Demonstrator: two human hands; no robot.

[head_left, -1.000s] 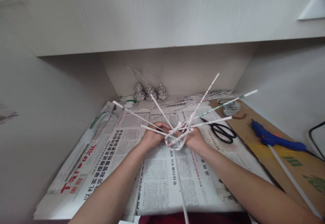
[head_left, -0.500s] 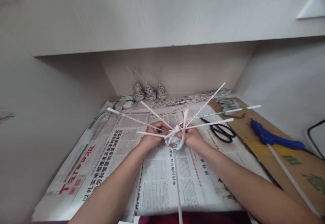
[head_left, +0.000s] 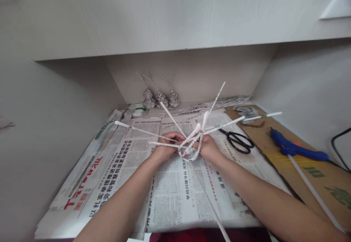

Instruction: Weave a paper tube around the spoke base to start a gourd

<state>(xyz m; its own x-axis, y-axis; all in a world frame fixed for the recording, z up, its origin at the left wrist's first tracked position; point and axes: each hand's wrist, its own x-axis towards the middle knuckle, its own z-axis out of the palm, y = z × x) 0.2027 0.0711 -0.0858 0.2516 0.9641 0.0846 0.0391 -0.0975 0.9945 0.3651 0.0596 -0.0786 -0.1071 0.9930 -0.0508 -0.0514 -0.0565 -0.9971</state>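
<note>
Between my hands is a small woven piece of rolled newspaper [head_left: 189, 154], with several long paper sticks fanning out from it. My left hand [head_left: 166, 147] is closed on its left side, the fingertips partly hidden behind the sticks. On the other side, my right hand [head_left: 207, 147] grips the woven piece near the bent sticks; its fingertips are mostly hidden. One long white paper stick [head_left: 211, 205] trails from the piece toward my body, over the newspaper [head_left: 170, 198] covering the table.
Black scissors [head_left: 238, 141] lie right of my right hand. A blue glue gun [head_left: 296, 147] rests on cardboard [head_left: 315, 190] at the right. Three gourd-shaped woven pieces [head_left: 162, 100] stand at the back wall beside a bundle of paper sticks [head_left: 208, 105]. A pale cabinet panel [head_left: 175, 18] overhangs the table.
Several sticks on the woven piece have shifted, and one more now stands up across its front. The trailing stick's near end has swung to the right. Both hands stay nearly in place.
</note>
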